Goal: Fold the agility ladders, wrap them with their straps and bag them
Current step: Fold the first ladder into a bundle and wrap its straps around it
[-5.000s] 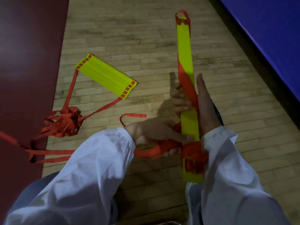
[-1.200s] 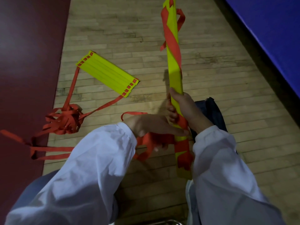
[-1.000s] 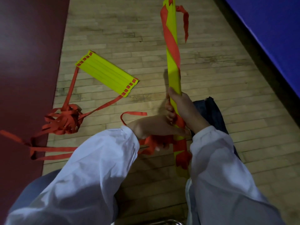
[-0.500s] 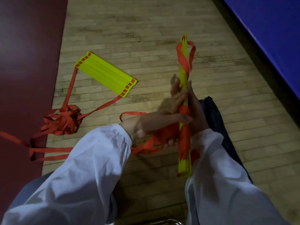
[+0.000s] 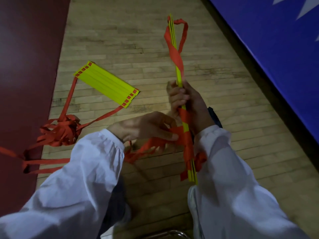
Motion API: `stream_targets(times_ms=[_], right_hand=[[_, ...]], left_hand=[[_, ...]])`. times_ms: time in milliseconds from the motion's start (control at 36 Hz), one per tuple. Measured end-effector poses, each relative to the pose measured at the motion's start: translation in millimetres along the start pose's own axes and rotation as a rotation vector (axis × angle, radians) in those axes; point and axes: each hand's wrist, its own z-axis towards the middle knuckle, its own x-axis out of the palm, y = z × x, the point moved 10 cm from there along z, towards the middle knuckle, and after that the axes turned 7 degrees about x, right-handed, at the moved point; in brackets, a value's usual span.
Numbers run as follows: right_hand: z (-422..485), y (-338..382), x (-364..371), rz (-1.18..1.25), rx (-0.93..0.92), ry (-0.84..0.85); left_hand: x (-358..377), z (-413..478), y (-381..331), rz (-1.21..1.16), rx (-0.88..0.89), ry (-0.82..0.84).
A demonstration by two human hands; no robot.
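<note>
Your right hand (image 5: pixel 188 100) grips the folded ladder bundle (image 5: pixel 179 80) upright; your left hand (image 5: pixel 146 126) pinches its red strap (image 5: pixel 176 133) against it.

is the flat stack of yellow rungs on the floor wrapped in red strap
No, the flat stack of yellow rungs lies bare, its red straps trailing loose.

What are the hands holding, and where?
The right hand grips the folded ladder around its middle; left hand pinches the red strap beside the ladder's lower part.
</note>
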Motion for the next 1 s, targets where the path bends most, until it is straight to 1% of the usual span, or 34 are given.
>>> stream_targets(times_ms=[56, 111, 167, 222, 306, 389, 472, 528, 639, 694, 750, 806, 889, 944, 1000], right_hand=[[0, -4, 12, -0.005, 0.009, -0.005], [0, -5, 18, -0.046, -0.033, -0.106], [-3, -1, 26, -0.203, -0.111, -0.253], [-7, 2, 41, -0.383, -0.147, -0.356], [-11, 2, 62, -0.562, -0.148, -0.426], [-17, 1, 60, -0.696, -0.142, -0.468], [-21, -4, 44, -0.735, -0.144, -0.5], [-22, 1, 38, -0.791, -0.199, -0.546], [-17, 12, 39, -0.902, -0.311, -0.586], [-15, 16, 37, -0.97, -0.349, -0.608], [-15, 20, 34, -1.033, -0.381, -0.635], [-17, 24, 30, -1.053, -0.4, -0.649], [-18, 25, 24, -0.994, -0.365, -0.632], [-16, 19, 21, -0.908, -0.282, -0.575], [-13, 9, 15, -0.755, -0.16, -0.509]], left_hand=[[3, -6, -5, -0.063, 0.046, 0.023], [5, -13, -7, -0.081, 0.084, 0.052], [6, -21, -10, -0.145, 0.114, 0.078], [11, -27, -18, -0.213, 0.152, 0.113], [6, -29, -17, -0.254, 0.096, 0.071], [0, -32, -9, -0.15, 0.004, 0.065], [1, -37, 3, -0.096, -0.109, 0.102], [1, -37, 7, -0.086, -0.157, 0.093], [-9, -31, 5, -0.072, -0.148, -0.006], [-17, -28, 6, 0.027, -0.154, -0.075], [-20, -23, 6, 0.129, -0.123, -0.13], [-17, -16, 3, 0.158, -0.052, -0.147], [-9, -13, 0, 0.067, 0.025, -0.129], [-3, -11, -2, 0.009, 0.073, -0.102], [2, -9, -3, -0.032, 0.102, -0.073]])
